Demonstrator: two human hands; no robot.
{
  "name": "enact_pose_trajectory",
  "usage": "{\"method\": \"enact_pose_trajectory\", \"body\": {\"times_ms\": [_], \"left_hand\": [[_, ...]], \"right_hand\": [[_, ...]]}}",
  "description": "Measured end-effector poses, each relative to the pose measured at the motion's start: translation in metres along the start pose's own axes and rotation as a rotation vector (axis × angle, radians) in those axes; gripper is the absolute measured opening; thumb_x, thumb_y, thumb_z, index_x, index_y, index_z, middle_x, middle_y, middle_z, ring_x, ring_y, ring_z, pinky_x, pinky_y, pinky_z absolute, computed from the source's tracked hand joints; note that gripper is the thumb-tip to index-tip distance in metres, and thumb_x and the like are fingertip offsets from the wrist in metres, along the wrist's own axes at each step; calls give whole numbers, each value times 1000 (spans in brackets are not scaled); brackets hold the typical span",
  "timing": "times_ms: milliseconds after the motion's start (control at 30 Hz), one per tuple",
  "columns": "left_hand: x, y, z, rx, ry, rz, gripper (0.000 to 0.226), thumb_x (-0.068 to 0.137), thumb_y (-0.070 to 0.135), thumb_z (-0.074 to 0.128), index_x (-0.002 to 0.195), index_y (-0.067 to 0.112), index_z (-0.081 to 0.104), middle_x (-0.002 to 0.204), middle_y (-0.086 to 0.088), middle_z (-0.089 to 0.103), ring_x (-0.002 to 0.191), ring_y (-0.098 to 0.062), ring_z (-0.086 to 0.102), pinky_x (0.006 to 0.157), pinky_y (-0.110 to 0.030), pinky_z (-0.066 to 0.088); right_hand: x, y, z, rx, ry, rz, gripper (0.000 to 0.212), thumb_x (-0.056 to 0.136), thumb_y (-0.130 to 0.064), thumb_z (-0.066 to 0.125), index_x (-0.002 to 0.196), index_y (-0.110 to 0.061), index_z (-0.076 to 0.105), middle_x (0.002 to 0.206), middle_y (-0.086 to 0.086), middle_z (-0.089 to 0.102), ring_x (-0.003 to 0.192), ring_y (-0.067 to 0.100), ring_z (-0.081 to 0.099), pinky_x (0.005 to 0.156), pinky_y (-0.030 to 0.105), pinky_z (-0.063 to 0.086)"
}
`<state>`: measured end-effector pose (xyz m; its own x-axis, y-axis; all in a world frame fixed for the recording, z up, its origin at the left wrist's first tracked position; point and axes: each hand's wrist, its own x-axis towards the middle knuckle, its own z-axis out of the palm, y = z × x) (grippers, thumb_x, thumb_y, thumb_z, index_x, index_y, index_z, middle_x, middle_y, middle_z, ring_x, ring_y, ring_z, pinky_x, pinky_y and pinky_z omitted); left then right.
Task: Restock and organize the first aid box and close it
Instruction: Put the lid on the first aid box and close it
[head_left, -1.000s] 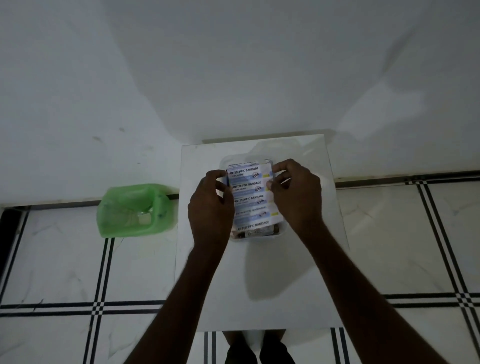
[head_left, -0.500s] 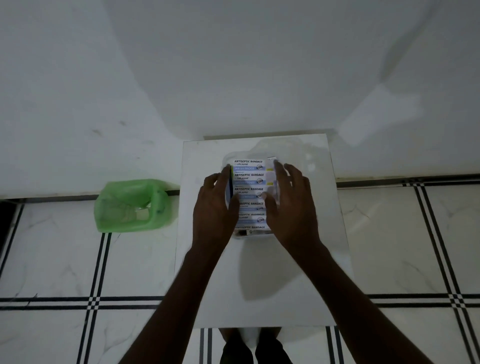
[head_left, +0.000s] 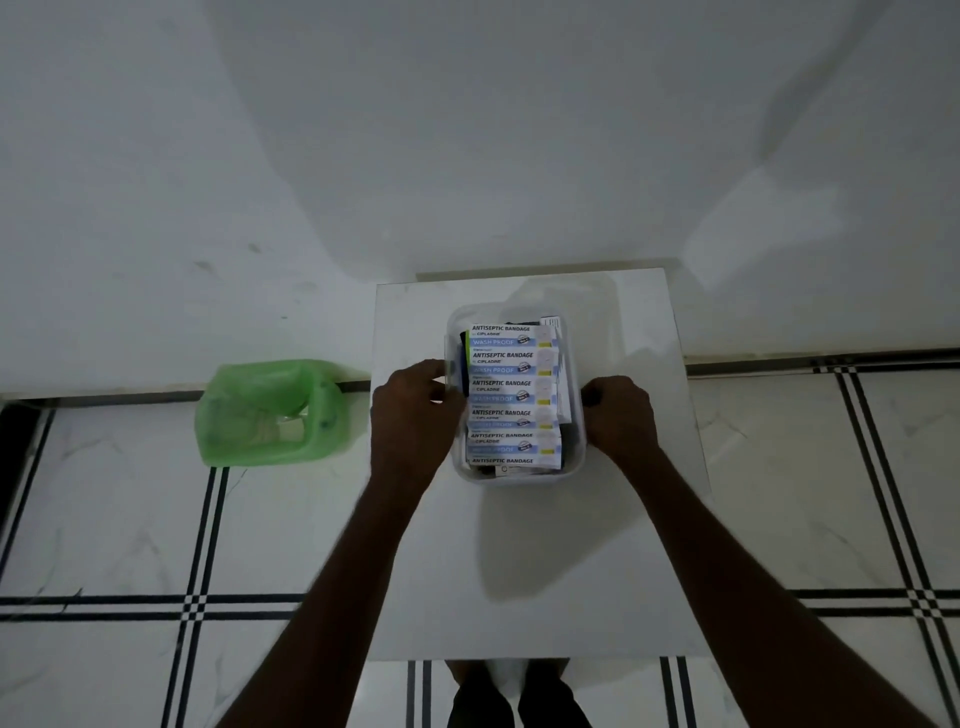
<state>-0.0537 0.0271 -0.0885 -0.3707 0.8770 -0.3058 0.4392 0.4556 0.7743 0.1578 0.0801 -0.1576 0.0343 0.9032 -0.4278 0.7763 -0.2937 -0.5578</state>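
Note:
A clear plastic first aid box (head_left: 519, 479) stands on a small white table (head_left: 524, 577). A strip of antiseptic bandage packets (head_left: 511, 395) lies flat on top of the other contents inside, with dark items and a white leaflet showing around it. My left hand (head_left: 413, 415) is curled on the box's left wall, fingers at the rim. My right hand (head_left: 618, 415) is curled against the right wall. The box has no lid on it. A faint translucent shape lies just behind the box; I cannot tell what it is.
A green plastic bin (head_left: 270, 413) lined with a bag sits on the tiled floor left of the table, against the white wall. The table's far edge meets the wall. My feet show below its near edge.
The bandage strip went from held above the box to lying flat inside it. Both hands let go of it and moved outward to the box's side walls.

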Motion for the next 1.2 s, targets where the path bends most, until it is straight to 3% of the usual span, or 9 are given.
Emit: {"method": "enact_pose_trajectory", "body": {"times_ms": [200,333,433,633,800,933,1033,1133,1200], "left_hand": [[-1,4,-22,-38,16,9,20,79,12,63,95,12,76,77,-12,78,67,-31,76,66,-48,64],[-2,5,-23,-69,21,-19,22,83,2,64,96,13,77,77,-12,78,65,-28,76,65,-48,64],[2,0,-16,-47,11,-22,27,72,21,60,94,20,76,73,-7,78,66,-27,76,69,-48,63],[4,-14,0,-102,-69,-33,33,77,36,67,109,30,72,83,-1,79,75,-20,76,74,-46,63],[2,-19,-7,-321,-154,-122,25,97,18,61,120,13,71,96,-10,78,88,-27,76,72,-36,63],[2,-28,-9,-329,-151,-113,22,97,16,61,116,16,72,96,-11,78,87,-29,76,79,-49,63],[0,-27,-9,-284,-129,-59,26,95,19,65,120,17,70,98,-8,77,88,-23,76,75,-45,64],[-2,-24,-6,-271,-108,-27,33,93,22,68,126,16,66,103,-7,75,87,-21,75,72,-43,65],[-3,-22,-5,-260,-94,-18,36,93,25,68,128,15,65,104,-7,74,86,-20,74,70,-42,65]], "right_hand": [[-2,-1,-7,80,51,-12,15,81,-19,69,81,-5,74,78,12,74,77,28,70,72,31,53],[-15,-1,-51,321,208,0,8,78,-16,72,84,-12,69,80,8,71,79,27,69,79,48,59],[-41,-20,-88,444,288,-61,26,79,-11,74,104,-14,67,87,5,71,80,18,69,71,33,59],[-85,-77,-80,311,304,-299,29,76,-17,74,104,-23,67,74,-8,69,62,12,68,61,33,58],[-90,-101,-16,134,261,-358,33,80,-13,70,112,-15,62,94,0,65,79,13,62,73,29,56],[-89,-105,12,82,186,-367,31,91,-14,62,122,-10,61,112,7,68,102,19,65,93,31,54],[-89,-98,-4,130,309,-389,25,91,-12,62,115,-8,65,111,10,71,98,22,69,86,29,56],[-76,-75,-32,14,504,-262,35,88,-16,64,121,-8,59,118,15,67,105,30,66,84,35,55],[-63,-59,-41,-62,364,-57,46,91,-22,63,132,-6,51,126,19,62,113,35,61,91,38,50]]}}
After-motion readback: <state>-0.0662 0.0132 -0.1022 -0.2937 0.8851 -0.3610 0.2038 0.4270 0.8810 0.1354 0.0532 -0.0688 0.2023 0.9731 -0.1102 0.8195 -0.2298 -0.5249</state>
